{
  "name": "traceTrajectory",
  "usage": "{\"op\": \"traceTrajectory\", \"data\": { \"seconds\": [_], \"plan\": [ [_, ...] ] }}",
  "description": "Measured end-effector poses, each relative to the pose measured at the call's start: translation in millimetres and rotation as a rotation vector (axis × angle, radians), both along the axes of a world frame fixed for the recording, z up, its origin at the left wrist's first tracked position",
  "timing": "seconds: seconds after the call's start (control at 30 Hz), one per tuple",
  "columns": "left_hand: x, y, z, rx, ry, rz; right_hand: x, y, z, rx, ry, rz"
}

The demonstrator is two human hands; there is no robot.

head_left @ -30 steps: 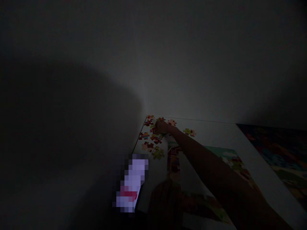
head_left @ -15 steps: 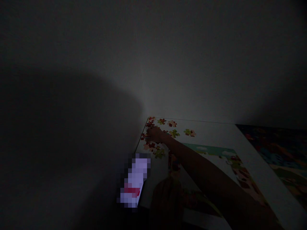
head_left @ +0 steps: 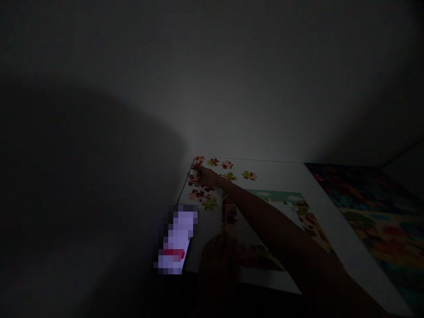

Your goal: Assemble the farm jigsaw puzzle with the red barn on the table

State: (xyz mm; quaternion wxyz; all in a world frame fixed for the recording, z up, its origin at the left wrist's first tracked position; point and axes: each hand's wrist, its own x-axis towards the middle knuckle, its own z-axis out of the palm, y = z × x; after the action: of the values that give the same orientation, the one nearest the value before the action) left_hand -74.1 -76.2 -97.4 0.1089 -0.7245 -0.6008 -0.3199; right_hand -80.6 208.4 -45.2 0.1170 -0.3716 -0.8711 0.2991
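My right hand [head_left: 207,176] reaches across to the far left corner of the white table, its fingertips down among loose jigsaw pieces [head_left: 197,194]. The dim light hides whether a piece is between those fingers. Nearer to me, my left hand [head_left: 217,258] lies dark and flat, fingers stretched out, beside the left edge of a partly assembled jigsaw puzzle [head_left: 274,194]. The puzzle has a teal top strip and coloured side strips around a pale middle. My right forearm crosses over it and hides part of it. More loose pieces [head_left: 249,175] lie beyond its top edge.
A lit phone-like screen [head_left: 179,238], pixelated, sits at the table's left edge. Walls [head_left: 232,88] rise behind and to the left. A colourful printed picture surface [head_left: 364,212] lies along the right side of the white tabletop [head_left: 281,170].
The view has shifted, so the table appears further left and slightly higher. My right hand has moved slightly among the pieces. My left hand stays by the puzzle's left edge.
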Motion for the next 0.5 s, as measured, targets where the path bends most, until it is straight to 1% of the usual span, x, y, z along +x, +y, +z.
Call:
{"op": "traceTrajectory", "data": {
  "seconds": [0.1, 0.2, 0.3, 0.4, 0.5],
  "plan": [
    [0, 0, -1.7, 0.012, 0.005, -0.007, 31, 5, 5.1, -0.076, 0.081, -0.034],
    [0, 1, -4.1, 0.013, 0.015, -0.017, 75, 4, 10.0, -0.265, 0.294, -0.120],
    [1, 2, -2.7, 0.017, 0.012, -0.021, 123, -6, 10.7, -0.415, 0.474, -0.190],
    [2, 3, 0.1, 0.037, -0.017, 0.002, 165, -23, 5.9, -0.493, 0.517, -0.231],
    [3, 3, 0.3, 0.029, -0.014, -0.010, 196, -41, -1.1, -0.524, 0.492, -0.203]
  ]
}}
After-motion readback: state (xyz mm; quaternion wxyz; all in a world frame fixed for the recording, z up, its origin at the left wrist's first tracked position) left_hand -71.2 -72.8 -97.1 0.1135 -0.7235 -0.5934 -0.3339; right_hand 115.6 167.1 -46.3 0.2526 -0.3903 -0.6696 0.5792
